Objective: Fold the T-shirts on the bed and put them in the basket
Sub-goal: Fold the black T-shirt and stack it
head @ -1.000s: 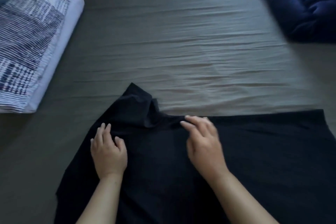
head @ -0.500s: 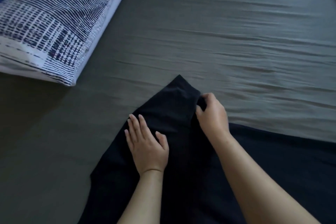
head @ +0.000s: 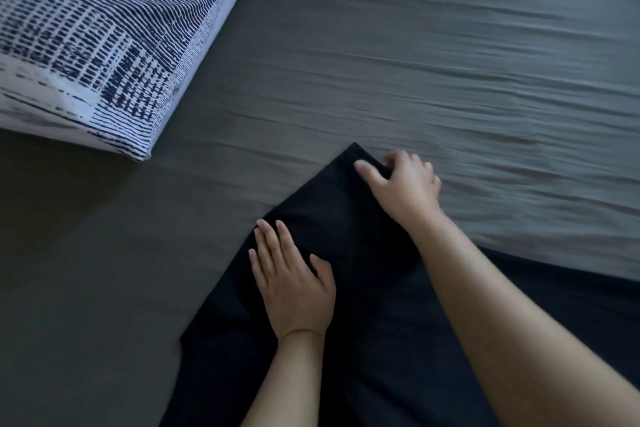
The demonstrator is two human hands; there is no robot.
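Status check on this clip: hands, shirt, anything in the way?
Left hand flat on black shirt. Right hand pinching sleeve edge. Pillow well off, nothing blocking.

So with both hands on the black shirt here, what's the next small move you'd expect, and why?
Probably the right hand draws the sleeve it pinches inward over the body of the black T-shirt. The sleeve tip still points out onto the grey sheet, and the left hand lies flat on the cloth as an anchor, which suits a fold toward it.
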